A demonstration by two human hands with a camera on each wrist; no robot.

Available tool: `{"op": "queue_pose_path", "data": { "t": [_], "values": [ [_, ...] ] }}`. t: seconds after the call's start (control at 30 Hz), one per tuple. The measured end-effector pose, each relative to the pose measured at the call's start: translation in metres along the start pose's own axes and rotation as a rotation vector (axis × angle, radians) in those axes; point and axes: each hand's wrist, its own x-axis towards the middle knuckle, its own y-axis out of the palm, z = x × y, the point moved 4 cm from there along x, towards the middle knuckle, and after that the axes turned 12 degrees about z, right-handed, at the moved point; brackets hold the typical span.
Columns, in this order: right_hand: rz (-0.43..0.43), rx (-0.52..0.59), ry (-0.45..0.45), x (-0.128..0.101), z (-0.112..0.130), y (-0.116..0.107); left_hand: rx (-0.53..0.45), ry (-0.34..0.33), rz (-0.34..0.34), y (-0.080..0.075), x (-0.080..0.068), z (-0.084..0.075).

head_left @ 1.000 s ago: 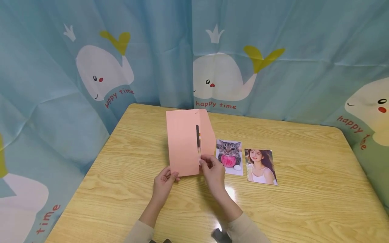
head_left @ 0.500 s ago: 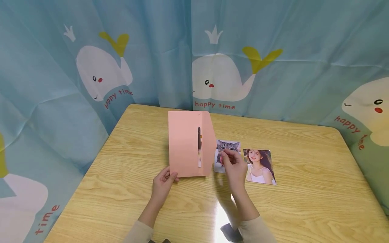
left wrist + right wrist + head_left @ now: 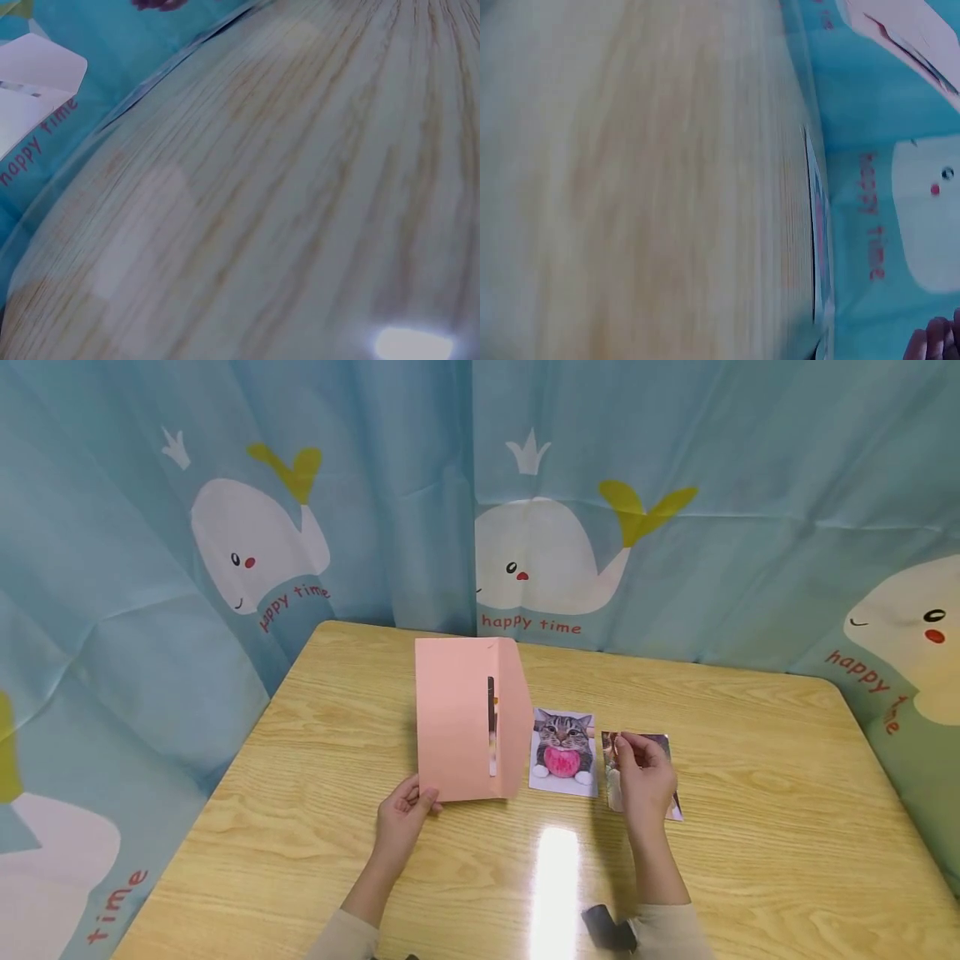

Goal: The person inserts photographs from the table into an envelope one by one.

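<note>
At its lower left corner, my left hand pinches a pink envelope between thumb and fingers. The envelope stands above the table with its flap folded out to the right. Through its opening shows the edge of a photo, the rest hidden inside. My right hand is over a photo of a long-haired person, covering most of it; its fingers are loosely bent with nothing seen between them. Between envelope and hand lies a cat photo. In the right wrist view, a few fingertips show above the table.
The wood-grain table carries the two photos lying flat, side by side. A blue curtain with white whales hangs along the table's back and sides. Black straps or devices sit at the wrists. Bright glare marks the near tabletop.
My right hand has left the envelope's opening and moved right, past the cat photo, to above the other photo. My left hand still holds the envelope almost in place; its flap edge is now uncovered.
</note>
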Motion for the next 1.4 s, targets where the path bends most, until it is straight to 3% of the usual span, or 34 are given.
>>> {"op": "queue_pose_path", "data": {
  "t": [0.23, 0.43, 0.53, 0.67, 0.8, 0.9, 1.0, 1.13, 1.4],
  "values": [
    [-0.063, 0.011, 0.048, 0.003, -0.016, -0.031, -0.001, 0.002, -0.008, 0.0, -0.001, -0.001],
    [-0.052, -0.126, 0.042, 0.005, -0.026, -0.052, 0.005, 0.01, -0.014, 0.0, -0.002, -0.003],
    [0.004, -0.191, 0.049, 0.005, -0.029, -0.062, 0.003, 0.009, -0.012, 0.0, -0.003, -0.003],
    [0.155, -0.301, 0.049, 0.005, -0.032, -0.074, -0.012, 0.007, -0.008, 0.0, -0.003, -0.001],
    [0.325, -0.462, -0.027, 0.004, -0.036, -0.085, -0.024, 0.015, 0.004, 0.001, -0.003, -0.001],
    [0.399, -0.56, -0.102, 0.003, -0.039, -0.091, -0.033, 0.03, 0.012, 0.001, -0.003, -0.001],
    [0.44, -0.631, -0.14, 0.001, -0.042, -0.095, -0.038, 0.04, 0.016, 0.002, -0.002, -0.001],
    [0.473, -0.687, -0.119, -0.001, -0.045, -0.098, -0.04, 0.039, 0.016, 0.001, -0.002, 0.0],
    [0.449, -0.704, -0.059, 0.004, -0.048, -0.099, -0.033, 0.07, 0.011, 0.001, -0.001, -0.001]
  ]
}}
